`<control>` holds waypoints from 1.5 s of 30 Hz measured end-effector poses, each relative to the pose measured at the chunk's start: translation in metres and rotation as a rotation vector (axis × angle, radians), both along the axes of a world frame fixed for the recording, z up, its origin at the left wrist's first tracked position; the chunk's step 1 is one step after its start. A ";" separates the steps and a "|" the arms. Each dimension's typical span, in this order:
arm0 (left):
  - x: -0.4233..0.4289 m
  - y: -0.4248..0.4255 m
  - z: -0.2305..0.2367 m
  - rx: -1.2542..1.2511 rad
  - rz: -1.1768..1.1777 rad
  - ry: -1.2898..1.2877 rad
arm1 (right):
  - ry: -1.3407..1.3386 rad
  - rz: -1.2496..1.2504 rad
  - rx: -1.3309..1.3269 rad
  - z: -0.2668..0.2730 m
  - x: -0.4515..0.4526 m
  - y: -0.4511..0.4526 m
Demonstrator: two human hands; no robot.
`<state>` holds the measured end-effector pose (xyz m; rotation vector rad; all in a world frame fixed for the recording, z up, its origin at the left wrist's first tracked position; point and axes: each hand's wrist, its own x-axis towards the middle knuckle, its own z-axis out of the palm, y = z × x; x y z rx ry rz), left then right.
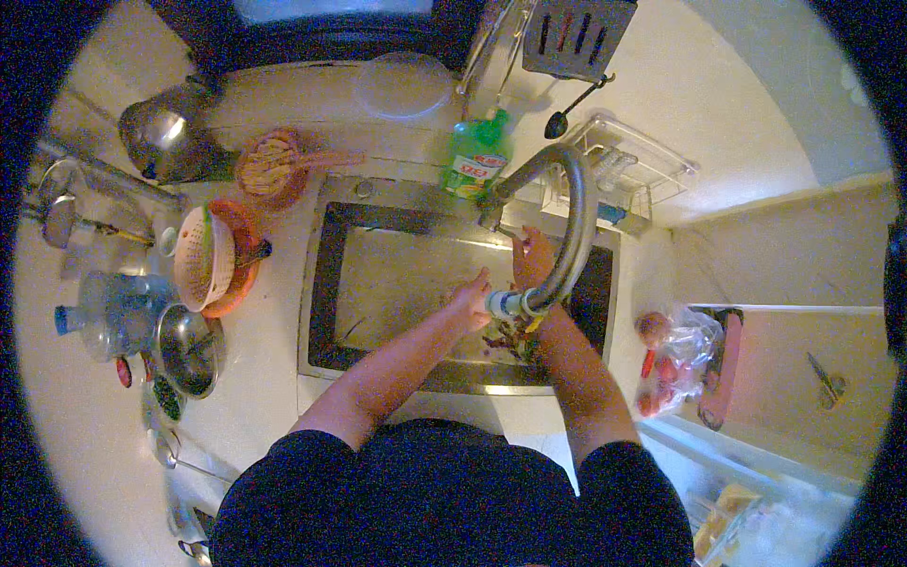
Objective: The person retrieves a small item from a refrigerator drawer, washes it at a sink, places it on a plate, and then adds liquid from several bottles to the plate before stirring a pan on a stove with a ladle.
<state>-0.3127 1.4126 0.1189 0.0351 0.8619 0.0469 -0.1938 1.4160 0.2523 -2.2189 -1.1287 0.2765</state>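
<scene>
Over a stainless steel sink (pixel 411 283), my left hand (pixel 471 301) is beside the pale spout end (pixel 504 303) of a curved metal faucet (pixel 582 212). Its thumb points up; the spout hides part of its fingers, so I cannot see whether it holds anything. Higher up, my right hand (pixel 533 261) has its fingers at the faucet lever (pixel 509 232), partly behind the curved neck. Dark food scraps (pixel 506 340) lie in the sink below the spout, near my right forearm.
A green dish soap bottle (pixel 476 159) stands behind the sink, near a wire rack (pixel 631 159). Left are a white colander (pixel 204 259) in an orange basin (pixel 248 283), a steel bowl (pixel 188 351) and a water jug (pixel 117 315). Right sits a plastic bag (pixel 691 340) with red produce.
</scene>
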 end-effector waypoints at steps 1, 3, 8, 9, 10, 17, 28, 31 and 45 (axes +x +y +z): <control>-0.002 -0.003 -0.032 0.045 0.065 -0.075 | 0.105 -0.033 -0.015 0.003 -0.020 -0.001; 0.002 -0.013 -0.050 0.065 0.100 -0.152 | 0.336 -0.180 -0.128 -0.012 -0.038 -0.022; -0.030 -0.002 -0.030 0.234 0.284 -0.338 | 0.512 0.625 0.334 -0.118 -0.040 -0.067; -0.030 -0.003 -0.011 0.225 0.268 -0.338 | 1.127 0.443 0.232 -0.129 -0.038 -0.069; -0.025 -0.002 0.019 0.203 0.205 -0.313 | 1.718 0.206 0.119 -0.140 -0.031 -0.077; -0.018 0.000 -0.032 0.206 0.076 -0.241 | 1.050 0.063 0.076 -0.011 -0.016 -0.083; -0.026 -0.011 0.050 0.639 -0.119 -0.485 | 0.394 0.192 0.223 -0.017 0.021 0.002; -0.016 -0.004 0.064 0.126 -0.037 -0.567 | 0.087 0.381 0.097 0.005 0.016 0.020; -0.008 -0.008 0.079 1.819 0.310 -0.264 | -0.192 0.826 -0.112 -0.036 0.083 0.060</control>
